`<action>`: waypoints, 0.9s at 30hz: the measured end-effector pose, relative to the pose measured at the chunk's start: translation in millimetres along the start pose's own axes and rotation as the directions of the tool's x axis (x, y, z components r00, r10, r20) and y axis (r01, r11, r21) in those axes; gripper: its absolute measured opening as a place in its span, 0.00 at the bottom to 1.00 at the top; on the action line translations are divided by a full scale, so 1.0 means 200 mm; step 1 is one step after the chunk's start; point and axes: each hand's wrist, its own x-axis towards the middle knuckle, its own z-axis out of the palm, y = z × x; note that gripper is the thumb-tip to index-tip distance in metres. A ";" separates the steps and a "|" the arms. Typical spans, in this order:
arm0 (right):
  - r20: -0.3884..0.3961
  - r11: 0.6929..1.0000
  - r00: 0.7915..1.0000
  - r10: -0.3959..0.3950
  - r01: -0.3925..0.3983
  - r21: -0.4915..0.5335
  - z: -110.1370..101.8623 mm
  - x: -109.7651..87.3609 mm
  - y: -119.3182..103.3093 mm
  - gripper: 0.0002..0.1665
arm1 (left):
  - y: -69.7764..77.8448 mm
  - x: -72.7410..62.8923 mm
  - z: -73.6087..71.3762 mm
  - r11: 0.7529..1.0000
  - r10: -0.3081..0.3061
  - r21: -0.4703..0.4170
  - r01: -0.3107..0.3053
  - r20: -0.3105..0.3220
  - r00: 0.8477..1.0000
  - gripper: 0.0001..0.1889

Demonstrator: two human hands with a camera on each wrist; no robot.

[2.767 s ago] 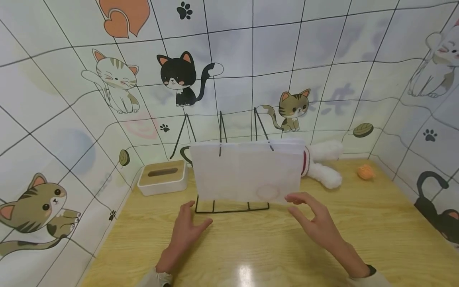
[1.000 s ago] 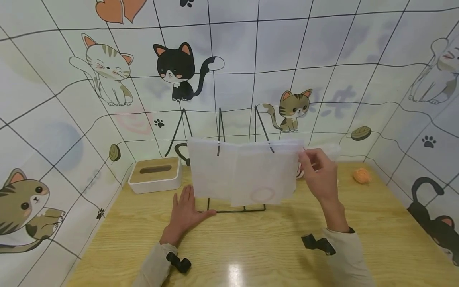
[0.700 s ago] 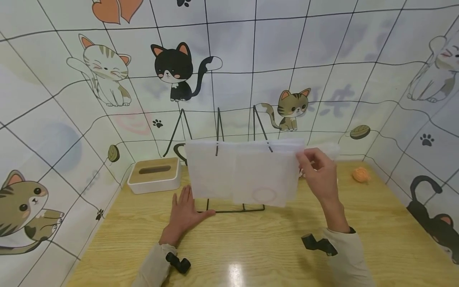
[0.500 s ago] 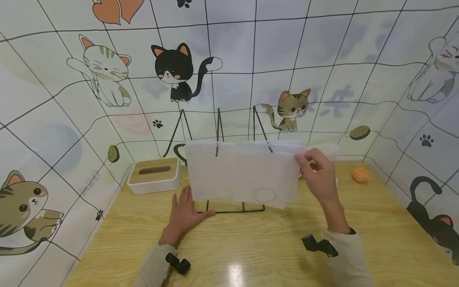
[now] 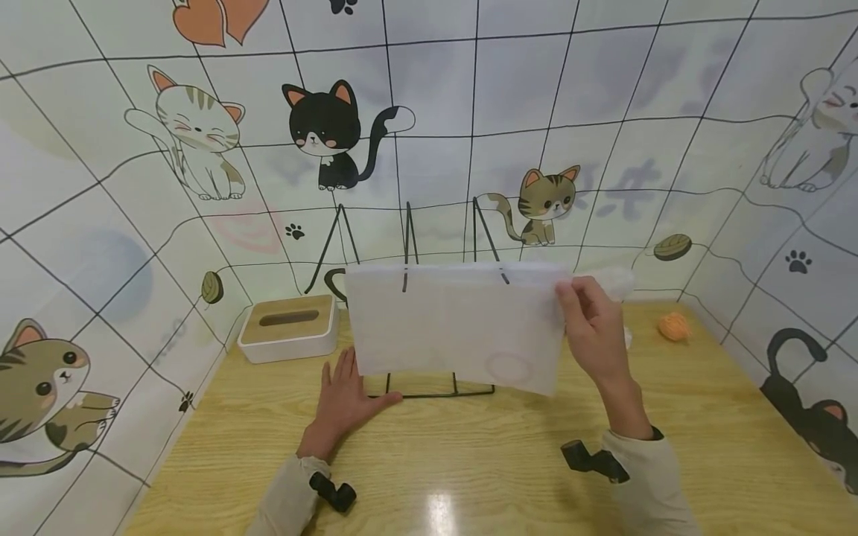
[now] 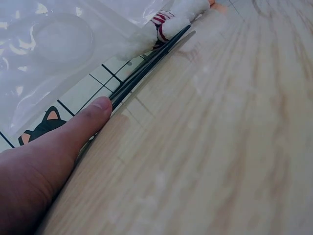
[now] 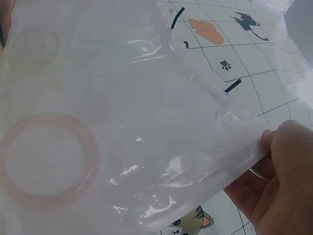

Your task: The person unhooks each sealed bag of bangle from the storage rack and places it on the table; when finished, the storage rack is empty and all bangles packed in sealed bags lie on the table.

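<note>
1. Plastic bag (image 5: 462,320): translucent, milky white, w/ glossy creases in R-wrist view; a pinkish ring (image 7: 49,200) showed nr. its lower R part. No. of layers: couldn't tell.
2. Posn.: bag hung upright on the black wire rack (image 5: 442,395), above the table (image 5: 415,454); two dark prongs (image 5: 405,284) stuck out in front of its upper part. Lower edge slanted down toward the R corner.
3. R hand (image 5: 599,335): pinched bag at its upper R corner, thumb in front.
4. L hand (image 5: 347,402): unclenched, fingers extended & spread just beside bag's lower L corner; thumb lay along rack's base bar (cf. L-wrist view).
5. Nearby: tissue box (image 5: 291,327) at L, orange ball (image 5: 673,326) at far R.
6. Cf. 0.5 s prior: bag's lower R corner & ring had shifted rightward; L hand hadn't moved.
7. Cf. 1.0 s prior: a step mid-way along bag's lower edge had gone.
8. Cf. 2.8 s prior: R hand, then low nr. bag's bottom R corner & holding nothing, had risen to the top corner.
</note>
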 end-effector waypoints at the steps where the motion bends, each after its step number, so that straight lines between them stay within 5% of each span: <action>1: -0.005 1.000 1.000 0.003 -0.003 0.001 0.00 0.00 0.00 0.05 | 0.00 0.00 0.00 1.000 -0.002 0.005 0.002 0.005 1.000 0.68; 27: -0.113 0.995 0.989 -0.100 0.100 -0.002 -0.02 -0.01 -0.01 0.11 | -0.01 0.00 0.01 1.000 -0.004 -0.009 0.004 0.010 1.000 0.68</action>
